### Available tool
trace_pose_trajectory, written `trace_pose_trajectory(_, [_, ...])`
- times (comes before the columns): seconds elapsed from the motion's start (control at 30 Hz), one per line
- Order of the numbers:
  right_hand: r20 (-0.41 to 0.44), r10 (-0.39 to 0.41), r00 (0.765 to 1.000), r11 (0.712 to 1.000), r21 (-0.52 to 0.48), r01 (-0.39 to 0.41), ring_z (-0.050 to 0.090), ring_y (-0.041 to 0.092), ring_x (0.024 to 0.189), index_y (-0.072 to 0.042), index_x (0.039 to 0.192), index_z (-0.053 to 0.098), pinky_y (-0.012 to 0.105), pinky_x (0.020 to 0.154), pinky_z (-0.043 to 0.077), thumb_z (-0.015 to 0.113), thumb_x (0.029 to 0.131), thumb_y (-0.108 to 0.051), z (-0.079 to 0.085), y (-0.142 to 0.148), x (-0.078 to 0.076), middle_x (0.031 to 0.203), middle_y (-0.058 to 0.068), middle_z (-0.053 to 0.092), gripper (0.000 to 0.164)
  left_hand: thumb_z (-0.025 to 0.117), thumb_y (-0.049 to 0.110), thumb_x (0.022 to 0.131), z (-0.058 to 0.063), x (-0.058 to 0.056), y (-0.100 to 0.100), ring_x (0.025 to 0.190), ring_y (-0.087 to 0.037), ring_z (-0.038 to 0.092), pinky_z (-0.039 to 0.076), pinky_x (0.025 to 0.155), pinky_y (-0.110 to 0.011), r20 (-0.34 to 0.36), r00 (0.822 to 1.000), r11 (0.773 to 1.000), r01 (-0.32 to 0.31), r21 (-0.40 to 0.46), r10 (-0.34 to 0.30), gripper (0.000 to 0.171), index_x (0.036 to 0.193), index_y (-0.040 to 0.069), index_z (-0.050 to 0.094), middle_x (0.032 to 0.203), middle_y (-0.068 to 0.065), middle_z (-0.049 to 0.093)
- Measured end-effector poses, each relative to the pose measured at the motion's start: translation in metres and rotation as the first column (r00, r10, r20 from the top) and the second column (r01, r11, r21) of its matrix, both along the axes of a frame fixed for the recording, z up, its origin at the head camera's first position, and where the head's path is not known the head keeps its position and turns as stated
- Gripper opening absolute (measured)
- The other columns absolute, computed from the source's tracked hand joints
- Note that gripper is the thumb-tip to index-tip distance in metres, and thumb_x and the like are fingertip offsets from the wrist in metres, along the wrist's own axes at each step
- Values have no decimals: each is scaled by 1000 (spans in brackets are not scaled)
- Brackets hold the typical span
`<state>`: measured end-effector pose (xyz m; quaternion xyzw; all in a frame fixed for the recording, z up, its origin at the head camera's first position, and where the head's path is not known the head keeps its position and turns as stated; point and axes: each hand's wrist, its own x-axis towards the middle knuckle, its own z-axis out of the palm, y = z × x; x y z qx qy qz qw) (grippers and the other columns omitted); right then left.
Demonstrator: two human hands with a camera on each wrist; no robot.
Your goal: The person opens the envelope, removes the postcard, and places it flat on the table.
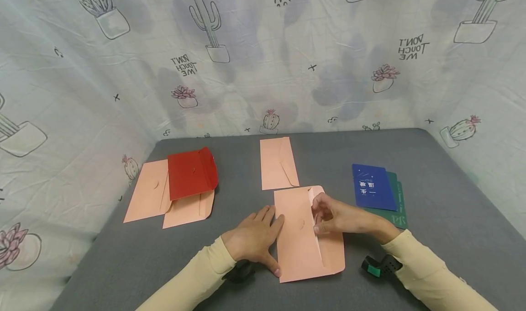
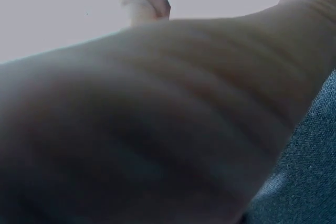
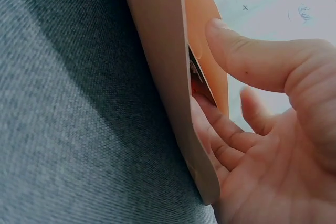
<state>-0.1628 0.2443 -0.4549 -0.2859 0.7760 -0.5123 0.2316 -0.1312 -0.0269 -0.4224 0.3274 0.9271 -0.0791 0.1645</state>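
Observation:
A large pink envelope (image 1: 293,242) lies in front of me, its flap side to the right. My left hand (image 1: 255,238) rests at its left edge with straight, spread fingers. At the opening, my right hand (image 1: 334,214) reaches in; the right wrist view shows its fingers inside the envelope (image 3: 160,51) and the thumb (image 3: 247,61) apart from them, outside. Something dark with a bit of red (image 3: 197,80) shows within the pocket, its kind unclear. In the left wrist view the left hand (image 2: 157,114) is blurred and fills most of the picture.
Another pink envelope (image 1: 277,165) lies just beyond. To the left, a red envelope (image 1: 186,176) overlaps pink envelopes (image 1: 145,192). A blue card or booklet (image 1: 374,187) lies over green ones (image 1: 398,219) to the right. Patterned cloth (image 1: 263,73) surrounds the grey table (image 1: 238,174).

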Motion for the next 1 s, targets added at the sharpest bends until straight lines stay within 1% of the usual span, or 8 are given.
trace_pose_trajectory(0.07, [-10, 3, 1000, 1000, 6, -3, 62, 10, 84, 3, 110, 46, 22, 77, 49, 75, 90, -9, 0, 0, -1, 93, 6, 61, 37, 80, 78, 60, 0, 0, 0, 154, -34, 29, 37, 120, -49, 2, 1000, 1000, -3, 1, 3, 128, 158, 13, 32, 166, -18, 28])
trace_pose_trajectory(0.2, [-43, 1, 999, 998, 55, 1, 59, 9, 82, -2, 102, 59, 22, 75, 47, 75, 90, -14, -1, 0, -2, 90, 0, 61, 23, 81, 79, 59, 0, 0, 1, 154, -34, 29, 37, 119, -48, 3, 1000, 1000, -8, -4, 8, 128, 158, 14, 33, 166, -17, 28])
trace_pose_trajectory(0.27, [-55, -2, 998, 997, 73, 6, 58, 10, 82, -5, 100, 62, 23, 75, 47, 75, 90, -16, -1, 1, -2, 90, 0, 62, 20, 81, 79, 58, 0, 0, 1, 154, -34, 30, 37, 119, -48, 1, 1000, 1000, -9, -7, 9, 128, 158, 14, 33, 166, -17, 28])
trace_pose_trajectory(0.4, [-51, -9, 999, 996, 83, 13, 57, 10, 81, -6, 99, 65, 23, 73, 46, 76, 90, -18, 0, 2, -2, 88, 0, 62, 18, 81, 79, 58, 0, 0, 1, 154, -34, 31, 38, 119, -48, -6, 1000, 1000, -7, -8, 7, 128, 158, 14, 34, 166, -17, 29])
trace_pose_trajectory(0.63, [-29, -25, 999, 994, 102, 28, 58, 9, 80, -4, 105, 64, 22, 73, 47, 75, 91, -18, 2, 1, -2, 89, 1, 63, 23, 80, 79, 59, 0, 0, 1, 154, -34, 31, 38, 119, -48, -11, 1000, 1000, -1, -4, 1, 128, 158, 14, 34, 166, -17, 29])
trace_pose_trajectory(0.83, [-42, 10, 999, 994, 111, -5, 56, 10, 81, -4, 112, 65, 23, 72, 45, 73, 92, -19, 3, 1, -2, 89, 3, 61, 26, 80, 79, 59, 0, 0, 0, 154, -34, 31, 38, 119, -48, -7, 1000, 1000, -1, -3, 1, 128, 158, 13, 33, 166, -18, 29])
trace_pose_trajectory(0.9, [-7, -4, 1000, 993, 118, 5, 58, 12, 85, -4, 117, 65, 23, 74, 47, 70, 94, -19, 3, 1, -2, 95, 4, 63, 29, 80, 79, 59, 0, 0, 0, 154, -34, 30, 38, 119, -48, -6, 1000, 1000, 0, -3, 0, 128, 158, 13, 33, 166, -18, 29])
trace_pose_trajectory(1.0, [79, -71, 994, 991, 119, 62, 60, 16, 89, -1, 125, 63, 26, 76, 50, 61, 99, -19, 3, 3, -3, 100, 6, 65, 31, 80, 79, 60, 0, 0, 0, 154, -34, 30, 38, 119, -48, -3, 1000, 1000, 2, -6, -2, 128, 159, 13, 32, 166, -17, 28])
